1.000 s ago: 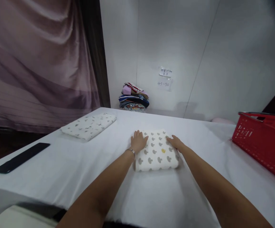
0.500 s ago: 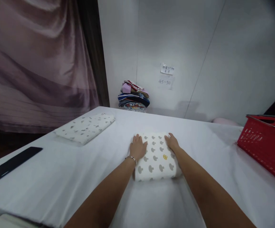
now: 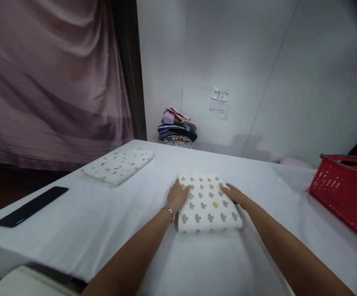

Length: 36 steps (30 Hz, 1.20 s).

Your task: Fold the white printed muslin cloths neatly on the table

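Note:
A folded white cloth (image 3: pixel 207 207) with grey mushroom prints, plus a yellow and a green one, lies flat before me on the white-covered table (image 3: pixel 129 218). My left hand (image 3: pixel 177 196), a bracelet at its wrist, grips the left edge, thumb on top and the other fingers mostly hidden along the side. At the right edge my right hand (image 3: pixel 234 193) holds the same cloth, its thumb resting on the top and its fingers around the side. A second folded white cloth (image 3: pixel 119 164) with small grey prints lies further left.
A black flat slab (image 3: pixel 32 206) lies near the table's left edge. To the right stands a red plastic basket (image 3: pixel 346 193). Behind the table is a stack of folded fabrics (image 3: pixel 178 128) against the wall, under paper signs (image 3: pixel 219 102). A pink curtain (image 3: pixel 51 82) hangs at the left.
Both hands have slid from the cloth's top towards its side edges, baring more of its far part. The camera view has shifted slightly.

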Tool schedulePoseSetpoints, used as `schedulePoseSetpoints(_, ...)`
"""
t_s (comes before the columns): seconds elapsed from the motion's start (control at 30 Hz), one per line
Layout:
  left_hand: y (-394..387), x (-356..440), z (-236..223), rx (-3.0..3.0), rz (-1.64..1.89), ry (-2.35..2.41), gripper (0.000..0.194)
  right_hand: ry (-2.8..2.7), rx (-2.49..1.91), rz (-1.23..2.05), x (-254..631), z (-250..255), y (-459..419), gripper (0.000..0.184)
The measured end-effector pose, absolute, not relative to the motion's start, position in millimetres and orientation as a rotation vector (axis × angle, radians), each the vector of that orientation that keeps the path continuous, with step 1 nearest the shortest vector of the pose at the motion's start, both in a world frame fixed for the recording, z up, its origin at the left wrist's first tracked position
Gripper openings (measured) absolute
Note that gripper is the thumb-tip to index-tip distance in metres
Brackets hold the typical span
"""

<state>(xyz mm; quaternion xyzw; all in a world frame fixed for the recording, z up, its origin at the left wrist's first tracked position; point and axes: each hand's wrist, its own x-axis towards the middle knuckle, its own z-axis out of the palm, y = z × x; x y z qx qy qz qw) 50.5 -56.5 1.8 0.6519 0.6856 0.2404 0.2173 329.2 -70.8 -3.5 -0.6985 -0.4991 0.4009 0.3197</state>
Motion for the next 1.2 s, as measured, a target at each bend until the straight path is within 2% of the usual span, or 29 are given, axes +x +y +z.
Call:
schedulePoseSetpoints(0.17,-63.0,32.4,4.0,1.696,0.541,1.740,0.070,-1.164,-1.812,1.318,332.3,1.3,-122.6,0.086)
schedulePoseSetpoints(0.4,-68.1,38.0,-4.0,1.723,0.600,1.662,0.063,-1.109,-1.600,1.330,327.4,-2.6,-140.6,0.096)
schedulePoseSetpoints(0.53,-36.6,31.6,10.7,1.842,0.601,1.682,0.070,-1.050,-1.583,1.220,286.6,-19.5,-162.8,0.101)
schedulePoseSetpoints(0.63,1.7,19.7,25.6,2.070,0.464,1.668,0.063,-1.120,-1.451,1.459,241.9,-29.1,-190.6,0.107)
schedulePoseSetpoints(0.7,20.3,13.2,30.3,2.105,0.389,1.668,0.057,-1.133,-1.345,1.608,224.0,-30.1,-203.3,0.102)
schedulePoseSetpoints(0.77,26.9,10.3,30.0,2.126,0.346,1.684,0.052,-1.128,-1.335,1.602,224.4,-27.2,-205.7,0.086)
schedulePoseSetpoints(0.87,14.3,14.6,25.3,2.295,0.395,1.697,0.047,-1.068,-1.424,1.387,254.5,-20.1,-191.1,0.054)
schedulePoseSetpoints(0.93,-4.0,23.6,22.4,2.431,0.466,1.668,0.045,-1.007,-1.470,1.240,281.8,-16.0,-174.5,0.044)
schedulePoseSetpoints(1.03,-35.8,44.5,18.0,2.590,0.490,1.477,0.046,-0.938,-1.521,1.134,313.7,-11.8,-148.5,0.040)
schedulePoseSetpoints(1.2,-71.9,77.3,2.2,2.682,0.281,1.228,0.055,-0.959,-1.692,1.055,326.8,-5.7,-113.2,0.045)
